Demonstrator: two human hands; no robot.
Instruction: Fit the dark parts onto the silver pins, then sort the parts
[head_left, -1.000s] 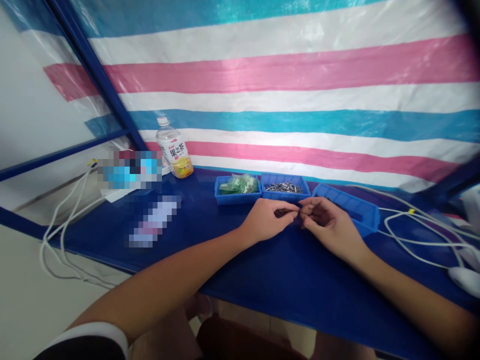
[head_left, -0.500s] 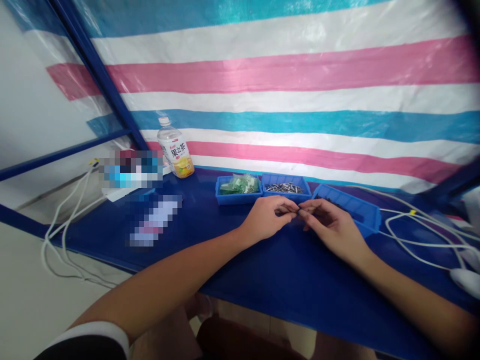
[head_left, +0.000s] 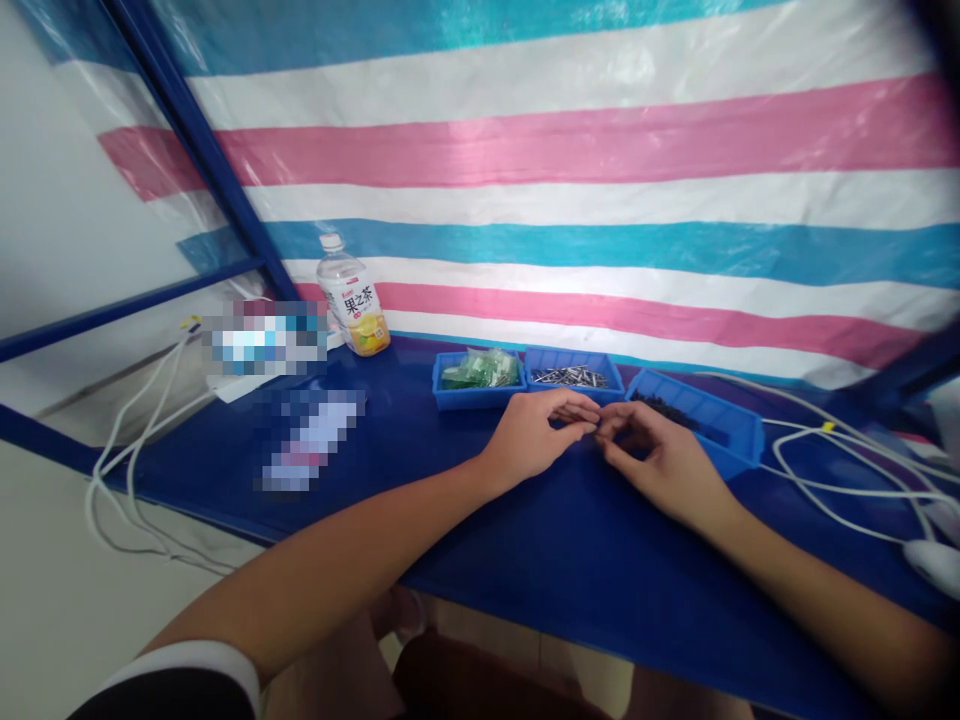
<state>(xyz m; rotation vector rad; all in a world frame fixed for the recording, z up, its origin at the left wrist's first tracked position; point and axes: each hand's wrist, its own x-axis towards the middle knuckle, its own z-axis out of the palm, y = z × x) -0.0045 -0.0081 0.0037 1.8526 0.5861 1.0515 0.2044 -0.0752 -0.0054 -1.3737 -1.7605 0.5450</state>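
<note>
Head view, looking down on a dark blue work table (head_left: 570,560) backed by a pink, white and turquoise striped plastic tarp (head_left: 600,160).

- Left hand (head_left: 536,435) is resting on the table with its knuckles up. Thumb and forefinger are pinching narrowly toward the right.
- Right hand (head_left: 660,460) is lying on its outer edge. Its fingers are curling inward, and thumb and forefinger are closing to a narrow pinch.
- The two pinches are meeting tip to tip just in front of the trays, both gripping a tiny dark part (head_left: 598,428). The part is too small to make out its shape.
- Three shallow blue plastic trays are sitting in a row just behind the hands:
  - The left tray (head_left: 472,397) is holding translucent green pieces.
  - The middle tray (head_left: 570,351) is holding thin silvery metal pins. The left hand's fingers are overlapping its front edge.
  - The right tray (head_left: 731,445) is standing at an angle and holding small dark pieces, directly behind the right hand.
- A clear plastic drink bottle with a white cap and yellow label (head_left: 358,308) is standing upright at the back left, well apart from the hands.
- White cables are looping over the table's right end (head_left: 825,470), and more white cables are hanging off the left edge (head_left: 127,470).
</note>
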